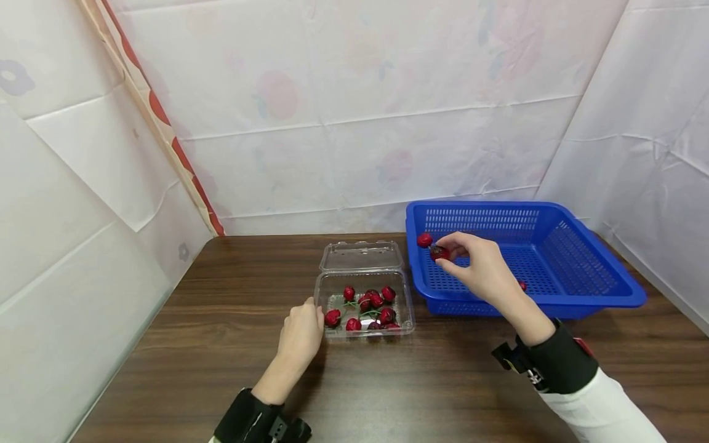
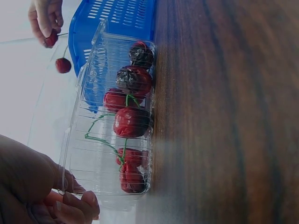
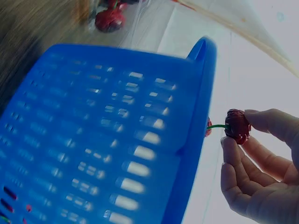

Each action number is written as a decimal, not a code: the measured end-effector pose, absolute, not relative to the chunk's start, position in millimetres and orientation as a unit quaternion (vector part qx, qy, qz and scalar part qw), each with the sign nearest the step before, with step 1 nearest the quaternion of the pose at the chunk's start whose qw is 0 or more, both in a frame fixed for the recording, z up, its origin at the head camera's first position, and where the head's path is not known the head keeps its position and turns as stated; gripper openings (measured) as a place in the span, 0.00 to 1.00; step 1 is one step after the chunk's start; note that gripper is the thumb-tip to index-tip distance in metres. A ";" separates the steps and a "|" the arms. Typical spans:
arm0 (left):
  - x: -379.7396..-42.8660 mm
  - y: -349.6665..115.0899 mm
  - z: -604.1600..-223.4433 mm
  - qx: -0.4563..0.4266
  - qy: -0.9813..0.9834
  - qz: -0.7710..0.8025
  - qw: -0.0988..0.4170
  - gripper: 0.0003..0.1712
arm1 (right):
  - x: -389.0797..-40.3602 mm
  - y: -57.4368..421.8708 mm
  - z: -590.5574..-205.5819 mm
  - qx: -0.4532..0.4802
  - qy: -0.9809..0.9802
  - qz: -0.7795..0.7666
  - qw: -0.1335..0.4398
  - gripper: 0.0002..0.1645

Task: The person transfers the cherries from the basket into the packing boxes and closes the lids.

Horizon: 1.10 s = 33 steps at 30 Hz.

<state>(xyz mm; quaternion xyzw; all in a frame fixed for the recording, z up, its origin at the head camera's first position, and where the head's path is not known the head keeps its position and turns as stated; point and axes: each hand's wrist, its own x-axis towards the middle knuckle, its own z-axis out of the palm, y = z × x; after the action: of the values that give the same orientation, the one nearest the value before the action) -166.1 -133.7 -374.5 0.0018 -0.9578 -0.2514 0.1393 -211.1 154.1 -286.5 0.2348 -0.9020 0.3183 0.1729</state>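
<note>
My right hand (image 1: 480, 266) pinches a dark red cherry (image 3: 238, 126) between thumb and fingertips, above the left side of the blue basket (image 1: 587, 299). A green stem runs from it toward a second cherry (image 1: 424, 240), which hangs beside it and is partly hidden by the basket rim in the right wrist view. My left hand (image 1: 301, 331) grips the left edge of a clear plastic clamshell box (image 1: 408, 307), fingers curled at its rim in the left wrist view. Several red cherries (image 2: 131, 122) with green stems lie inside the box. Its lid (image 1: 362, 256) is folded back, away from me.
Inside the basket, a cherry (image 1: 522, 285) shows just past my right wrist. The basket stands on the wooden table (image 1: 221, 344), right of the box. White patterned sheets (image 1: 354, 123) hang behind the table and along both sides.
</note>
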 end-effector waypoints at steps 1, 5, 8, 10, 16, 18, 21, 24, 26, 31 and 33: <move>-166.1 -133.7 -374.5 0.002 -0.958 -0.251 0.139 0.17 | -209.9 152.4 -286.3 0.238 -0.901 0.318 0.175 0.15; -166.3 -133.8 -374.6 0.003 -0.958 -0.251 0.139 0.17 | -205.7 144.4 -286.1 0.253 -0.895 0.319 0.183 0.16; -166.4 -133.8 -374.6 0.004 -0.958 -0.251 0.139 0.16 | -203.0 138.0 -285.9 0.265 -0.889 0.320 0.191 0.16; -166.5 -133.8 -374.7 0.005 -0.958 -0.251 0.138 0.16 | -201.6 133.9 -286.0 0.272 -0.886 0.322 0.194 0.16; -166.1 -134.0 -374.5 0.003 -0.958 -0.250 0.139 0.16 | -199.0 122.5 -287.4 0.287 -0.879 0.325 0.199 0.16; -165.9 -134.0 -374.3 0.003 -0.958 -0.249 0.139 0.16 | -198.8 118.9 -288.0 0.291 -0.877 0.327 0.198 0.16; -165.8 -134.0 -374.2 0.003 -0.959 -0.248 0.139 0.16 | -198.5 113.4 -288.8 0.297 -0.875 0.330 0.195 0.16; -165.7 -133.9 -374.1 0.004 -0.959 -0.247 0.138 0.16 | -198.6 107.4 -289.6 0.303 -0.872 0.332 0.192 0.16; -165.7 -133.8 -374.1 0.005 -0.959 -0.247 0.138 0.16 | -198.8 103.3 -290.5 0.307 -0.871 0.334 0.190 0.16; -165.9 -133.8 -374.4 0.006 -0.960 -0.244 0.139 0.16 | -199.8 93.6 -293.3 0.320 -0.866 0.335 0.188 0.16; -166.0 -133.8 -374.4 0.005 -0.960 -0.245 0.139 0.16 | -200.3 90.3 -294.4 0.324 -0.864 0.337 0.187 0.16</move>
<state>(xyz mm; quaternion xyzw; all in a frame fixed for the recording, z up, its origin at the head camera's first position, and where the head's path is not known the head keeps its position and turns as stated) -166.0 -133.8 -374.4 0.0053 -0.9595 -0.2447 0.1393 -200.3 90.3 -294.4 0.3243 -0.8640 0.3366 0.1871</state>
